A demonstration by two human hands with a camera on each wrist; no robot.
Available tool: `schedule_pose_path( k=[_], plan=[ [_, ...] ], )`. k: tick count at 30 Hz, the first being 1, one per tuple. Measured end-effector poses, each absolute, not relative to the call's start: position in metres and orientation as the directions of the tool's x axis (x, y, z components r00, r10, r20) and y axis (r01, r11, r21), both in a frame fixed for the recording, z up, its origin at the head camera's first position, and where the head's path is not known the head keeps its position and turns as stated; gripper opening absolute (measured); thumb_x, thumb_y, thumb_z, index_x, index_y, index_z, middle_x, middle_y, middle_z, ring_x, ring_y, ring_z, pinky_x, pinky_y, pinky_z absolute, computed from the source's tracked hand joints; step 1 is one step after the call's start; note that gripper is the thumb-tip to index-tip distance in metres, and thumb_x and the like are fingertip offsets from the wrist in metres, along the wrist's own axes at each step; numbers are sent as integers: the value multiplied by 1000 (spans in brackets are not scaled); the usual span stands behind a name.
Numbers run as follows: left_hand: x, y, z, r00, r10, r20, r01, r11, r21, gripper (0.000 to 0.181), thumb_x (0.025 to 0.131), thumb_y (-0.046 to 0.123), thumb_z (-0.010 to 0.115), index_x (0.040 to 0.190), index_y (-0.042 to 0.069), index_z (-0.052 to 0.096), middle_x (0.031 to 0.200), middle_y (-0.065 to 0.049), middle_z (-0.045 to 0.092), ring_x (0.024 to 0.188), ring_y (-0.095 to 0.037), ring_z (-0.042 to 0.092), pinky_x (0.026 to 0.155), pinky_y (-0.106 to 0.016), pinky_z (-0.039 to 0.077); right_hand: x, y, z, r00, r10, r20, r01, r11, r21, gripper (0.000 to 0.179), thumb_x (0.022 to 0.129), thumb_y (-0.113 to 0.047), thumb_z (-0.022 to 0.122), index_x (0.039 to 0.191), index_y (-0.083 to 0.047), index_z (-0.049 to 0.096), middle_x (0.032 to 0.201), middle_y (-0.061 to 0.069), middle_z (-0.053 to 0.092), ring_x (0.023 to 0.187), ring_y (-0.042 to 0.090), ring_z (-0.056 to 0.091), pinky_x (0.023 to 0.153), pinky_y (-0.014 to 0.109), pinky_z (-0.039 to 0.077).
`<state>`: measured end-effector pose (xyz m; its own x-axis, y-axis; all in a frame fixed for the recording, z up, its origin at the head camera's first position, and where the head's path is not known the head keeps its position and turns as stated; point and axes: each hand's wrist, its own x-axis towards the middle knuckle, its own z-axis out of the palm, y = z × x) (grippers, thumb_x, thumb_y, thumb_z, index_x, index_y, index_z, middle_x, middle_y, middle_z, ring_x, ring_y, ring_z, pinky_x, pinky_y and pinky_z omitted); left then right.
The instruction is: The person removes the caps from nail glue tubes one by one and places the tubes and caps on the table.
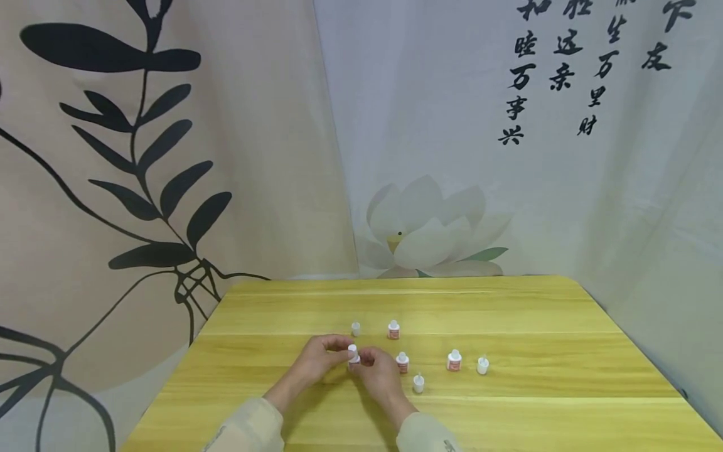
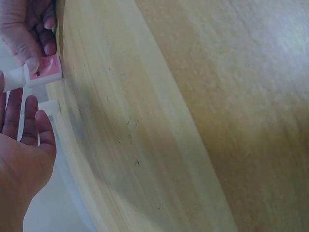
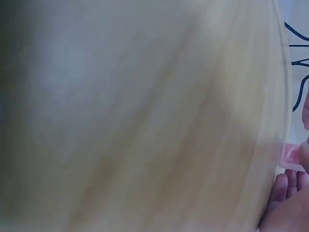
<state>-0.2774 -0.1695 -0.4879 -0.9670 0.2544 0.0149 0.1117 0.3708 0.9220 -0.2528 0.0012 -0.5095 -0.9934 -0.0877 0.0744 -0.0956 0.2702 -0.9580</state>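
Between my two hands is a small white bottle with a pink label, held just above the table near its middle. The right hand grips its body, with the thumb on the label in the left wrist view. My left hand pinches the white top of that bottle; its other fingers are spread loosely. In the right wrist view only the bottle's pink label and parts of the hands show at the right edge. Close to the right hand stands another such bottle.
Two more labelled bottles stand on the wooden table: one farther back, one to the right. Small white pieces with narrow tips lie about: a back piece, a front piece and a right piece. A printed curtain hangs behind.
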Motion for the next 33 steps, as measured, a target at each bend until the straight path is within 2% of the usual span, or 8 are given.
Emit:
schedule_pose_path(
  k=[11, 22, 33],
  plan=[
    [-277, -172, -484, -962, 274, 7, 114, 380, 918, 34, 90, 26, 74, 113, 2, 69, 109, -4, 66, 105, -24, 57, 88, -43, 50, -256, 2, -508, -990, -99, 99, -126, 328, -936, 17, 83, -15, 79, 96, -7, 72, 89, 0, 68, 85, 17, 61, 78, 39, 52],
    [-277, -173, -487, -957, 289, 31, 148, 393, 908, 33, 91, 26, 74, 115, 4, 71, 123, -10, 65, 112, -29, 57, 94, -53, 47, -260, 1, -511, -990, -109, 93, -126, 352, -927, 14, 83, -18, 79, 93, -11, 73, 90, -2, 70, 87, 16, 62, 81, 40, 52],
    [-277, -170, -491, -965, 257, 55, 158, 402, 902, 30, 90, 28, 74, 109, 5, 73, 108, -2, 70, 104, -22, 58, 89, -46, 48, -257, 3, -510, -990, -106, 90, -122, 364, -923, 17, 82, -18, 81, 93, -10, 72, 91, -1, 71, 87, 17, 63, 81, 42, 53]
  ],
)
